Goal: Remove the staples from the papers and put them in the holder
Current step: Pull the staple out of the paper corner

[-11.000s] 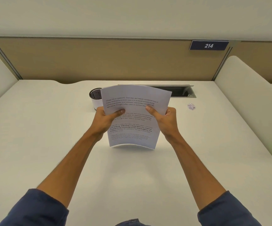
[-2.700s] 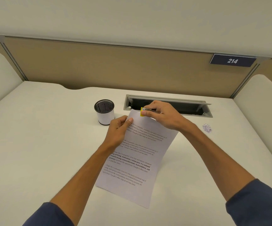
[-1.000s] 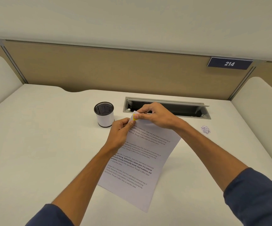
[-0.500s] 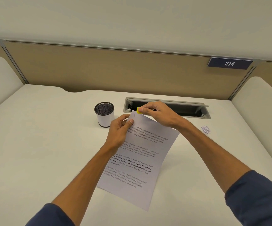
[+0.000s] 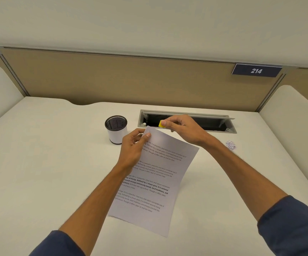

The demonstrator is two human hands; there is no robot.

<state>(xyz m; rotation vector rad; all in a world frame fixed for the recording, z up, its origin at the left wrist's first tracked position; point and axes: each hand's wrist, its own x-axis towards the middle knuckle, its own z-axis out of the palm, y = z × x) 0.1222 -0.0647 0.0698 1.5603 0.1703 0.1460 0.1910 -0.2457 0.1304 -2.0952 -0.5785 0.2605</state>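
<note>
Yellow tool (image 5: 161,124) in raised right hand (image 5: 183,129)

White desk (image 5: 38,163); open cable tray (image 5: 214,124) at rear; tan partition (image 5: 112,80); blue "214" plate (image 5: 256,70).

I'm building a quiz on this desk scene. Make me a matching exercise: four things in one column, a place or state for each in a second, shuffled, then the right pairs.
Things:
1. mesh holder
2. papers
3. yellow staple remover
4. pile of staples

Places or states:
A. pinched in the right hand
B. loose on the desk, right of the right wrist
C. top corner gripped by the left hand
D. upright on the desk, left of the papers' top corner

Pairs: 1-D, 2-C, 3-A, 4-B
</note>
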